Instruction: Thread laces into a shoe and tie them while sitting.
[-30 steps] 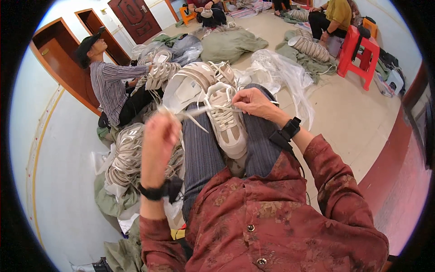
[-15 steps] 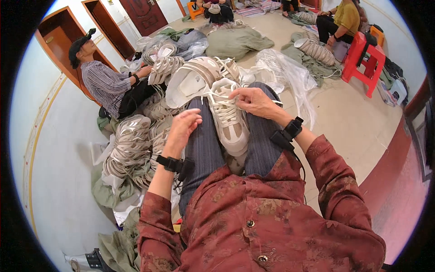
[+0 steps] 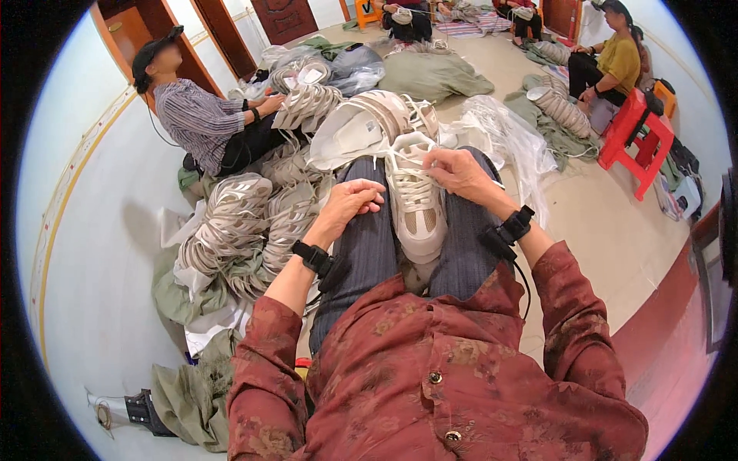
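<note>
Pale floor, orange stool with black mark, beige sneaker between hands.

You can read nothing on the laced shoe; the dark print inside the stacked shoes is too small.

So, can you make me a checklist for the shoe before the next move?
1. Shoe between the legs, toe toward the person: ok.
2. Right hand at the laces: ok.
3. Left hand at the laces too: not ok, it's beside the shoe.
4. Right hand's grip on a lace: cannot tell, the fingers hide it.
5. Laces fully tied: cannot tell from this view.
</note>
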{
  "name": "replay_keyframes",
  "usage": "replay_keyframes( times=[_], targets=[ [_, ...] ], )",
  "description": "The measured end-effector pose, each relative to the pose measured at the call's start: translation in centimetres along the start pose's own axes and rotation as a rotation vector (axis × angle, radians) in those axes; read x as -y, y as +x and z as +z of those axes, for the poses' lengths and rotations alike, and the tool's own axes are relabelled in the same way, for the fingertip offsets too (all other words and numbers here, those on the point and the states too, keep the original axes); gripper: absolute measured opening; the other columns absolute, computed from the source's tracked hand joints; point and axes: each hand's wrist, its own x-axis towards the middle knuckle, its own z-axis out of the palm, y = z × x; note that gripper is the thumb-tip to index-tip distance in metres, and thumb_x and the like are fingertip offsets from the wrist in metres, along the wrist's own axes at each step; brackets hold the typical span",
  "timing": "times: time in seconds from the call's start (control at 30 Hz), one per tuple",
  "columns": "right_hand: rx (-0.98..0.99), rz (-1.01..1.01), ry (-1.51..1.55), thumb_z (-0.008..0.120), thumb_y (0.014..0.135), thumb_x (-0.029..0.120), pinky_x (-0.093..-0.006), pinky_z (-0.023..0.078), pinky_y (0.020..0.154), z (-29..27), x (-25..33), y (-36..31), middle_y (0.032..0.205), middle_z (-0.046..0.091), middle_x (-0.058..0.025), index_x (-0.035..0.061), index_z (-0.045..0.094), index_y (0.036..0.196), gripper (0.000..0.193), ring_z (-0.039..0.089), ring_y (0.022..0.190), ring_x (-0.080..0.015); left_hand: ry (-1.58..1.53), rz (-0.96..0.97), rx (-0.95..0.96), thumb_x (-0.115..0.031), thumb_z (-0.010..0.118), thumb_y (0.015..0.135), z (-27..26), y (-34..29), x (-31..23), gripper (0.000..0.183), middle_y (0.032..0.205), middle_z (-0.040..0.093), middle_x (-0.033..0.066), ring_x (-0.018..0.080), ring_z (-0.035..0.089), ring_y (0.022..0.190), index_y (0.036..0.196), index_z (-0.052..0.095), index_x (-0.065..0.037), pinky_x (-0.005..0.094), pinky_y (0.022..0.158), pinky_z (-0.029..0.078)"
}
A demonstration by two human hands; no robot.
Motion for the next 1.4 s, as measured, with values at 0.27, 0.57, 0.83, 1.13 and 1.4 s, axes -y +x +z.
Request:
replay_keyframes(
  times=[0.27, 0.57, 0.83, 1.13, 1.4],
  targets=[
    [0.107, 0.209, 0.244, 0.06, 0.087, 0.009, -0.0308, 0.043, 0.051, 0.0, 0.6, 0.0, 0.059, 0.051, -0.0041, -0.0021, 0.054, 0.077, 0.016, 0.052, 0.056, -0.0108, 0.014, 0.014, -0.001, -0.022, 0.056, 0.097, -0.1, -0.2, 0.0, 0.024, 0.09, 0.067, 0.0, 0.0029, 0.059, 0.072, 0.108, 0.068, -0.005, 0.0137, 0.062, 0.044],
    [0.102, 0.023, -0.617, 0.055, 0.092, 0.041, -0.0496, 0.048, 0.062, -0.6, 3.8, -2.4, 0.07, 0.062, -0.0216, 0.0, 0.063, 0.077, 0.044, 0.063, 0.074, -0.0411, 0.031, 0.034, -0.026, -0.023, 0.054, 0.098, -0.3, -0.1, 0.4, 0.026, 0.089, 0.067, 0.0007, 0.0027, 0.059, 0.07, 0.108, 0.068, -0.004, 0.0138, 0.061, 0.044],
    [-0.171, 0.246, -1.0, 0.052, 0.094, 0.04, -0.0485, 0.048, 0.06, -8.0, 1.6, -7.9, 0.067, 0.06, -0.0241, -0.001, 0.067, 0.07, 0.05, 0.062, 0.065, -0.0413, -0.028, 0.032, -0.033, -0.016, 0.056, 0.095, -0.3, -0.1, 0.7, 0.021, 0.088, 0.068, 0.0016, 0.0024, 0.059, 0.068, 0.106, 0.067, -0.002, 0.0138, 0.059, 0.044],
    [-0.52, 0.347, -1.02, 0.049, 0.095, 0.035, -0.0469, 0.049, 0.065, -10.3, -1.3, -8.3, 0.077, 0.065, -0.02, 0.0023, 0.069, 0.08, 0.042, 0.064, 0.074, -0.0381, -0.013, 0.048, -0.025, -0.02, 0.055, 0.096, -0.3, 0.0, 0.7, 0.023, 0.087, 0.068, 0.0006, 0.0021, 0.06, 0.069, 0.106, 0.067, -0.004, 0.0133, 0.059, 0.044],
    [-0.562, 0.21, -1.036, 0.053, 0.092, 0.03, -0.045, 0.048, 0.062, -10.9, -1.8, -8.4, 0.079, 0.065, -0.018, 0.0024, 0.068, 0.082, 0.033, 0.063, 0.071, -0.0351, -0.024, 0.045, -0.032, -0.022, 0.055, 0.097, -0.4, -0.1, 0.8, 0.023, 0.086, 0.068, 0.0004, 0.0023, 0.06, 0.068, 0.105, 0.068, -0.004, 0.0134, 0.059, 0.045]
  ],
)
